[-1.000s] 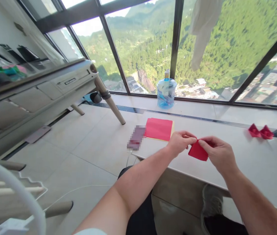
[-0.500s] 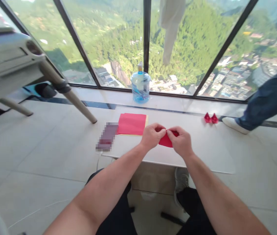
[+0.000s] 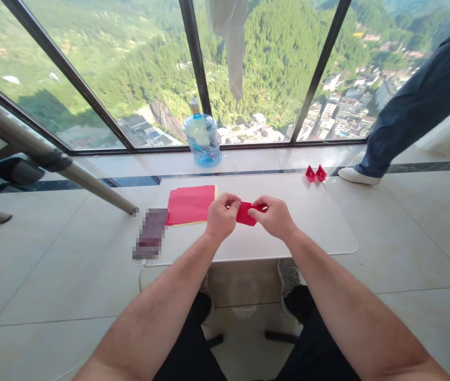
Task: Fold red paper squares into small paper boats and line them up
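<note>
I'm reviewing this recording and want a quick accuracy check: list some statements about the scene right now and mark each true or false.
1. The left hand and right hand both hold the small red paper. True.
2. The stack of red sheets lies right of both hands. False: it lies left of them, on the white table.
3. A two-peaked red shape sits toward the table's far right. True.
4. The water bottle stands on the table. False: it stands beyond it, by the window.
5. Another person's leg shows at right. True.
</note>
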The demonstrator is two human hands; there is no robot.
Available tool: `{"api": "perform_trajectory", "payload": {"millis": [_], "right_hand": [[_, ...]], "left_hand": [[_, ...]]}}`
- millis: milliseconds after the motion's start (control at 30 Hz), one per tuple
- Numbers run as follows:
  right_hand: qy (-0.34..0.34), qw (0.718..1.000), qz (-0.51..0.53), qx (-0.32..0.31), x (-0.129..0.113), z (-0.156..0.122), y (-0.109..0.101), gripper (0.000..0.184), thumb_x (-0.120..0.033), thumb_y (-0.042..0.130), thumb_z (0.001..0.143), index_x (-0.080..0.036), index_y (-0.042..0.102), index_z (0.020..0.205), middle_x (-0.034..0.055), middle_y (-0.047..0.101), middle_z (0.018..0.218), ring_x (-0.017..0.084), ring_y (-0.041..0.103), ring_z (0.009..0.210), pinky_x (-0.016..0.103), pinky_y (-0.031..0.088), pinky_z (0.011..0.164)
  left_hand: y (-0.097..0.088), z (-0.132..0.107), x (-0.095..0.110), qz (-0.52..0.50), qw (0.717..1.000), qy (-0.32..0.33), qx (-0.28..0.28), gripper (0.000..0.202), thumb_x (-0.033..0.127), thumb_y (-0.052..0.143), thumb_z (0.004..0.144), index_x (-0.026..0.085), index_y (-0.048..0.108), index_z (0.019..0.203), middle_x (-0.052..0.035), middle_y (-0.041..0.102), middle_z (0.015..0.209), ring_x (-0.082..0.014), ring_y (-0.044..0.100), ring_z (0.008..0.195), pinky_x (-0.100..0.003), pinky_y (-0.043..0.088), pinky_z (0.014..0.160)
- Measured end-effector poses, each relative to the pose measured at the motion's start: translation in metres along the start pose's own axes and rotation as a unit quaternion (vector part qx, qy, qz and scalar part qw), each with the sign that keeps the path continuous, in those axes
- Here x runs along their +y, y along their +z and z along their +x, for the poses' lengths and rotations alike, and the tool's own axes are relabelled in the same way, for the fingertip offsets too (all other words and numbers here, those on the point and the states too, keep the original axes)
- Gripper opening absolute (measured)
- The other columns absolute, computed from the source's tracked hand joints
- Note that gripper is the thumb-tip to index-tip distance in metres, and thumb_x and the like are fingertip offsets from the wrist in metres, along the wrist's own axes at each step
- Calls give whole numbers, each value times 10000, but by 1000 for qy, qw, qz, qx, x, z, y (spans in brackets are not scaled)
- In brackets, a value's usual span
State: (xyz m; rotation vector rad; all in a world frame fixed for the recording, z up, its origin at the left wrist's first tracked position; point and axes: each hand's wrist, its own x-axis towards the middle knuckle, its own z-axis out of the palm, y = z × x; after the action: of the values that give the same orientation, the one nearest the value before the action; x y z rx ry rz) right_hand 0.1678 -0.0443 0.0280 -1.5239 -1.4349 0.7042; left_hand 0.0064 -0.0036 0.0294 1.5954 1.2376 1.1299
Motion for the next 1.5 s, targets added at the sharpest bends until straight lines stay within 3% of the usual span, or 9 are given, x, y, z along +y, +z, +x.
{"api": "perform_trajectory", "payload": {"millis": [200, 467, 667, 767, 833, 1000, 1133, 1300, 1500], "right_hand": [[-82, 985, -152, -9, 1, -3, 0, 105, -275, 646, 807, -191, 685, 757, 41, 697, 815, 164, 607, 708, 293, 455, 690], [-94, 953, -287, -3, -11, -6, -4, 249, -390, 583, 881, -211, 674, 734, 78, 706, 841, 197, 607, 715, 321, 409, 684], [-42, 990, -129, 38, -8, -8, 5, 161, -376, 655, 809, -216, 661, 825, 48, 711, 803, 203, 650, 748, 331, 486, 742], [20, 998, 20, 61, -8, -9, 13, 477, -380, 730, 727, -220, 590, 1155, 34, 727, 901, 196, 677, 768, 325, 529, 726], [62, 993, 83, 60, -8, -9, 17, 623, -392, 764, 680, -210, 542, 1233, 36, 730, 924, 197, 679, 757, 322, 541, 698], [102, 985, 118, 69, -3, -4, 20, 337, -421, 758, 669, -168, 663, 870, 26, 711, 757, 175, 615, 651, 301, 510, 626], [112, 982, 131, 75, 1, 0, 19, 330, -425, 770, 642, -168, 677, 827, 15, 702, 710, 177, 606, 629, 300, 500, 602], [119, 984, 118, 57, 1, 2, 10, 269, -365, 779, 621, -172, 683, 783, -8, 680, 673, 168, 596, 624, 293, 483, 605], [127, 987, 102, -18, -4, 3, -3, 228, -318, 768, 622, -169, 696, 778, -31, 661, 652, 158, 590, 617, 278, 455, 588]], "left_hand": [[-1, 0, 2, 36, 999, -14, 17, 93, 224, 557, 815, 183, 633, 781, -11, 679, 750, -155, 598, 682, -273, 458, 658], [-2, 2, 5, 90, 995, -30, 38, 107, 175, 558, 789, 192, 622, 704, -7, 656, 683, -157, 562, 635, -277, 408, 627], [4, 2, 1, -3, 996, -73, 58, 71, 166, 581, 769, 187, 625, 717, 4, 628, 665, -139, 551, 629, -255, 412, 609], [10, 1, -3, -113, 987, -103, 54, 28, 201, 598, 773, 181, 612, 760, 18, 597, 661, -112, 519, 578, -241, 416, 569], [14, 0, -4, -189, 974, -118, 50, 51, 221, 614, 767, 177, 596, 786, 26, 580, 667, -97, 502, 546, -236, 419, 536], [20, -4, -2, -254, 954, -143, 71, 98, 235, 626, 754, 169, 575, 805, 25, 582, 723, -75, 509, 532, -222, 438, 498], [23, -6, -3, -233, 956, -158, 87, 82, 219, 606, 760, 169, 567, 812, 24, 584, 693, -75, 509, 511, -216, 429, 473], [18, -7, 0, -180, 973, -138, 39, 271, 145, 584, 740, 158, 604, 1009, 39, 595, 631, -96, 533, 493, -231, 449, 496], [-3, 0, 9, -154, 965, -178, -113, 122, 151, 638, 669, 151, 691, 778, -39, 673, 714, -124, 581, 605, -243, 447, 536]]}}
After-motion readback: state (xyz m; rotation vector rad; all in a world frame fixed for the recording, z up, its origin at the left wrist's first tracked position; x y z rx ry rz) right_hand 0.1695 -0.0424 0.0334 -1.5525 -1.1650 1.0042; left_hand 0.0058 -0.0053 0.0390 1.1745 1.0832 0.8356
